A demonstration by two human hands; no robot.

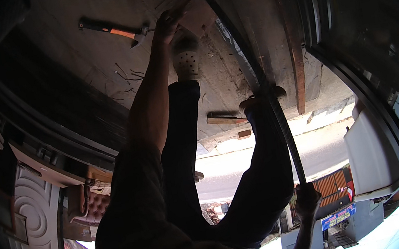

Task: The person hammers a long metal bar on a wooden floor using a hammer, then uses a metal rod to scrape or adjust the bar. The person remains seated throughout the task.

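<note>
Between two hands (165,27) (308,201) stretches one long bar (279,114).

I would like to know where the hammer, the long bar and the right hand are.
Hammer (121,32): head view, orange part of handle.
Long bar (276,104): head view, near its middle.
Right hand (307,198): head view, on the closed fist.

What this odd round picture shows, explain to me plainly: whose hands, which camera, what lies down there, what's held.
No machine here: these are a person's bare hands. The one picture comes from a wide fisheye camera worn on the head, looking down, so straight edges bend. The right hand grips a long, dark, ridged bar. The left hand is at a flat, reddish-brown board near the bar's upper end; its grip is too dark to tell. On the dusty grey-brown floor lie a claw hammer with a black-and-orange handle and thin, dark, nail-like pieces.
</note>
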